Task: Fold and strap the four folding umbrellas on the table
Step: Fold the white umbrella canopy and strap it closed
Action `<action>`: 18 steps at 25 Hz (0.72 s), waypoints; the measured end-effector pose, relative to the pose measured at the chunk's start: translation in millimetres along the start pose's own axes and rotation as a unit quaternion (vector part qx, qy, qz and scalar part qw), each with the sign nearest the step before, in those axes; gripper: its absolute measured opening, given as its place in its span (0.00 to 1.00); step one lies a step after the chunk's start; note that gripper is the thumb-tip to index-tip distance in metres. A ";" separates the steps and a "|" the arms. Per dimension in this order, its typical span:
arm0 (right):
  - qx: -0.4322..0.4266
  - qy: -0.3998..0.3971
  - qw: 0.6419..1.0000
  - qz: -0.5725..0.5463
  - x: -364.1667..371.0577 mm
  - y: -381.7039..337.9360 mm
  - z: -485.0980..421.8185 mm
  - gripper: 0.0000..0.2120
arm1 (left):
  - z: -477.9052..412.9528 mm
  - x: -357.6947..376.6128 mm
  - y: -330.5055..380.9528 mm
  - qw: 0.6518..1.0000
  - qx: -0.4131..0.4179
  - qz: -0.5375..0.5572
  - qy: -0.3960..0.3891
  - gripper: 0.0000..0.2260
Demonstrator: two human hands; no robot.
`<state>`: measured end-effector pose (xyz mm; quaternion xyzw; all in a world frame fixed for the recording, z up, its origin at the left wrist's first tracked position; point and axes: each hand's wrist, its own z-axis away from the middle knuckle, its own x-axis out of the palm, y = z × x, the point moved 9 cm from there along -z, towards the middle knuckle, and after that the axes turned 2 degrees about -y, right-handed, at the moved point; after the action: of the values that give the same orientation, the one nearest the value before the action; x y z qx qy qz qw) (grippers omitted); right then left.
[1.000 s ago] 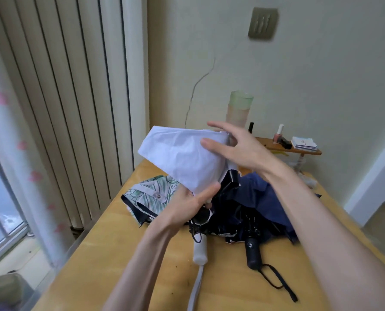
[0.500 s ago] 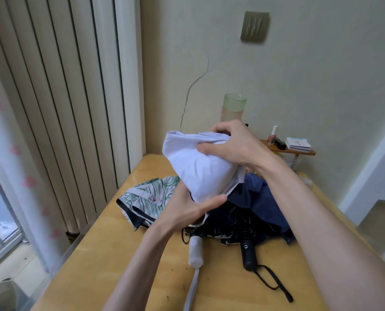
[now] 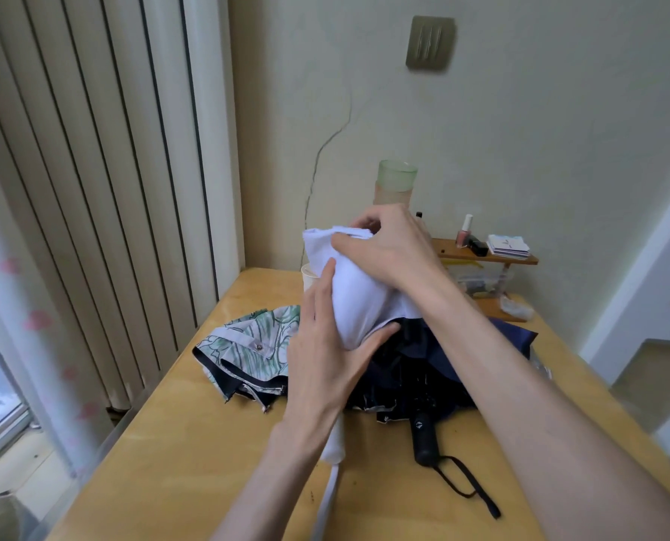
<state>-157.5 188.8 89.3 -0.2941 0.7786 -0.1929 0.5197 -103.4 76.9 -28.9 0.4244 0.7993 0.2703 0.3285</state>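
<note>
The person is wrapping the white umbrella point(image 3: 358, 294), held up over the tabletop point(image 3: 192, 443). The left hand point(image 3: 325, 361) clamps its fingers on the cloth at 7 o'clock; the right hand point(image 3: 388, 247) pinches the top at 1 o'clock. Next, probably twist it tight and find the strap.

At the far end of our wooden table point(image 3: 192, 454) we see a frosted green-topped bottle point(image 3: 395, 183). Right of it, a small shelf point(image 3: 485, 257) holds a nail polish bottle point(image 3: 464, 232) and stacked cards point(image 3: 508, 247). Vertical blinds point(image 3: 91, 189) hang left.
</note>
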 end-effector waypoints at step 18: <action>-0.055 0.014 0.998 -0.019 -12.1 -6.1 -10.1 0.06 | 3.8 21.0 -9.6 0.991 -0.065 0.066 -0.094 0.47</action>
<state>-161.8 192.0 105.3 -0.3341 0.7899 -0.1635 0.4876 -114.2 90.8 -44.4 0.4772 0.7160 0.3016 0.4106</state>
